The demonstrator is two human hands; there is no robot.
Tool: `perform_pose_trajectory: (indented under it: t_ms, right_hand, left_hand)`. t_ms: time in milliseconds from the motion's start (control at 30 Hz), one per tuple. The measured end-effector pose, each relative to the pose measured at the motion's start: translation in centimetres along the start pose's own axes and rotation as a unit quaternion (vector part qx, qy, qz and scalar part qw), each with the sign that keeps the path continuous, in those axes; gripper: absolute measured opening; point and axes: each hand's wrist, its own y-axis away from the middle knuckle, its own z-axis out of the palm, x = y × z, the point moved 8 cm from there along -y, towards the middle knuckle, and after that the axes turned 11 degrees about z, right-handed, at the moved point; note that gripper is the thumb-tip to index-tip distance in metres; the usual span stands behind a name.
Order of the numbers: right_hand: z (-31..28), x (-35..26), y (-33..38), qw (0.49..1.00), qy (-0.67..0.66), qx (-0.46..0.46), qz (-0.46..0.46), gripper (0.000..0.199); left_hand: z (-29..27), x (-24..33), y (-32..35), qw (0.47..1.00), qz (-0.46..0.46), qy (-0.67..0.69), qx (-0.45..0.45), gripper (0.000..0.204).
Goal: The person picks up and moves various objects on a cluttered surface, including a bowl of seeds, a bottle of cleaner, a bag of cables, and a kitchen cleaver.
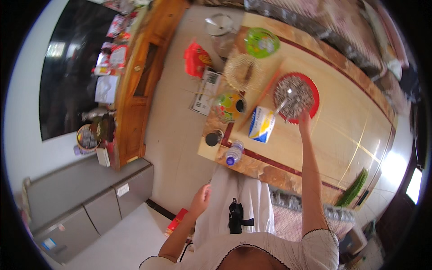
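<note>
My right arm stretches over the table to a red, scalloped-edged round dish [316, 90] heaped with grey-striped seeds [294, 101], which look like sunflower seeds. At the dish's near rim, my right hand [304, 116] touches or hovers just over the seeds; blur hides its fingers. A shiny object with a pale stem [281, 106] lies across the seeds, its kind unclear. Close by stands a white, blue and yellow box [262, 124]. Beside my lap, off the table, my left hand [203, 196] is curled closed; anything inside it is hidden.
Along the table's left side are a green patterned dish [262, 42], a clear ribbed bowl [243, 72], a colourful patterned bowl [229, 106], a dark-lidded jar [213, 138] and a purple-capped bottle [234, 154]. A green leafy bundle [353, 186] lies near the right corner. A red bag [197, 58] is beyond the table.
</note>
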Motion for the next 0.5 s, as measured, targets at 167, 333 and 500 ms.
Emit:
perform_pose_trajectory:
  t_ms: [167, 333, 500]
  right_hand:
    - [-4.5, 5.6, 12.9, 0.984, 0.136, 0.104, -0.058, 0.019]
    - [-2.4, 17.3, 26.0, 0.967, 0.24, -0.083, 0.034, 0.019]
    - [1.3, 21.8, 40.2, 0.802, 0.062, -0.31, 0.507, 0.022]
  left_hand:
    - [-1.2, -13.2, 8.2, 0.985, -0.05, -0.161, -0.018, 0.018]
    - [0.7, -22.6, 17.1, 0.957, -0.219, -0.132, -0.139, 0.015]
    - [-1.7, -21.8, 14.1, 0.965, -0.057, -0.184, -0.176, 0.015]
